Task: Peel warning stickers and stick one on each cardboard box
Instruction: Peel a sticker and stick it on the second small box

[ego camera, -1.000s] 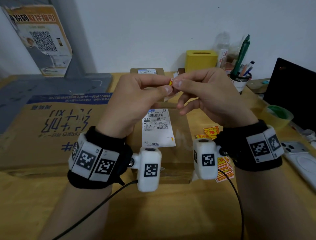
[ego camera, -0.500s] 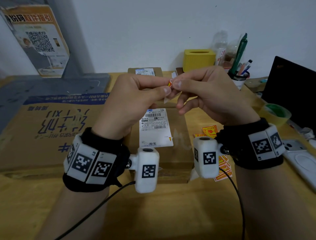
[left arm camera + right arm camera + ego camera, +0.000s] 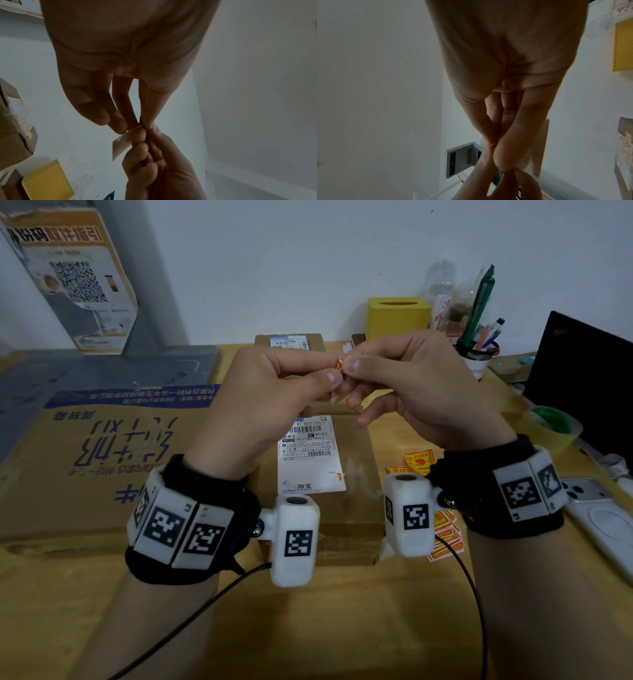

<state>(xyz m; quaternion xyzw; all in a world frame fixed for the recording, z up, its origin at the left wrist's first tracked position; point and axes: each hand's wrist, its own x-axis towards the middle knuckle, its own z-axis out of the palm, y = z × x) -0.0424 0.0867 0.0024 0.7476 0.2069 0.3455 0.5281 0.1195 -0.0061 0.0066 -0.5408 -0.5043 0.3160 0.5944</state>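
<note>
Above the labelled cardboard box (image 3: 329, 474) on the worktop (image 3: 308, 628), left hand (image 3: 253, 405) and right hand (image 3: 421, 392) each pinch the warning sticker (image 3: 339, 363) at its edge, apparently to part it from its backing.

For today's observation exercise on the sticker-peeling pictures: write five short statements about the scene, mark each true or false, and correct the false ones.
1. Both hands pinch one small sticker. True.
2. The left hand rests flat on the big box. False: it is raised above the small box.
3. Loose stickers lie on the table. True.
4. The tape roll is red. False: green and yellowish.
5. The yellow box stands by the wall. True.
</note>
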